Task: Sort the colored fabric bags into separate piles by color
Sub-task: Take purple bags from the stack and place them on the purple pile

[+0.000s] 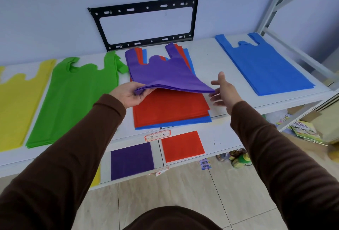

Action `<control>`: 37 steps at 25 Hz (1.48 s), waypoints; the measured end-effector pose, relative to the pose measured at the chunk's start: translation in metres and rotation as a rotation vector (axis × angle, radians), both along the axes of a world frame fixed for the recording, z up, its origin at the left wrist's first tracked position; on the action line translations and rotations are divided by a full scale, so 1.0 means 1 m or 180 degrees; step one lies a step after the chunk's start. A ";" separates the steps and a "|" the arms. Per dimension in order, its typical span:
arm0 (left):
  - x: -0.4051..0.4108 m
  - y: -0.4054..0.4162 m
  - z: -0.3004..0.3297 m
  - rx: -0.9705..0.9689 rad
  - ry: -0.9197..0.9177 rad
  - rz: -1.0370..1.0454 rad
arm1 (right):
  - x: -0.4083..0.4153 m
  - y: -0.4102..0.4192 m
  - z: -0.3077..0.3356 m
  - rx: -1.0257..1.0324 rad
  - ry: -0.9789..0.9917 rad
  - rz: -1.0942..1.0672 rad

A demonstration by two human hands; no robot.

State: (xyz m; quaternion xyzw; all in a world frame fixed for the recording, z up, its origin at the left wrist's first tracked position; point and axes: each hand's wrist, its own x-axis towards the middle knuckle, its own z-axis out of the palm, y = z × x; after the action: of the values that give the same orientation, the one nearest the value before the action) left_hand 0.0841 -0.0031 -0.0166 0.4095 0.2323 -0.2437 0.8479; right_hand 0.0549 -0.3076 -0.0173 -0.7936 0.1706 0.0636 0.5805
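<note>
A mixed stack lies mid-shelf: purple bags (165, 75) on top, red bags (168, 107) under them, blue bags (176, 123) at the bottom. My left hand (128, 94) pinches the near left corner of the purple bags and lifts it off the red ones. My right hand (222, 90) hovers with spread fingers at their near right corner. Sorted piles lie apart: yellow bags (16, 101) far left, green bags (75, 101) beside them, blue bags (262, 63) at the right.
All lies on a white shelf (220, 123) against a wall bearing a black metal bracket (145, 22). A purple square (132, 160) and a red square (182, 146) hang on the shelf's front edge. A grey rack post (275, 4) stands right; clutter sits below.
</note>
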 end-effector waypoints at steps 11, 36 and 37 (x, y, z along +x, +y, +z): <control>0.013 0.008 -0.019 0.1386 -0.0883 -0.0342 | 0.027 0.005 -0.007 0.1153 0.0870 0.1404; -0.278 0.162 -0.007 0.3029 -0.2799 -0.0306 | -0.281 0.169 -0.046 0.1734 -0.0328 0.1486; -0.302 0.173 -0.032 0.2995 -0.2657 -0.0309 | -0.302 0.178 -0.065 0.1720 -0.0179 0.1466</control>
State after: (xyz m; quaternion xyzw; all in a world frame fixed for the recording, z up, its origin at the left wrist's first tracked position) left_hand -0.2176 0.1700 -0.0482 0.8093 -0.0547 0.0267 0.5842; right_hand -0.2467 -0.1296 -0.0822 -0.6305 -0.0518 0.2137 0.7444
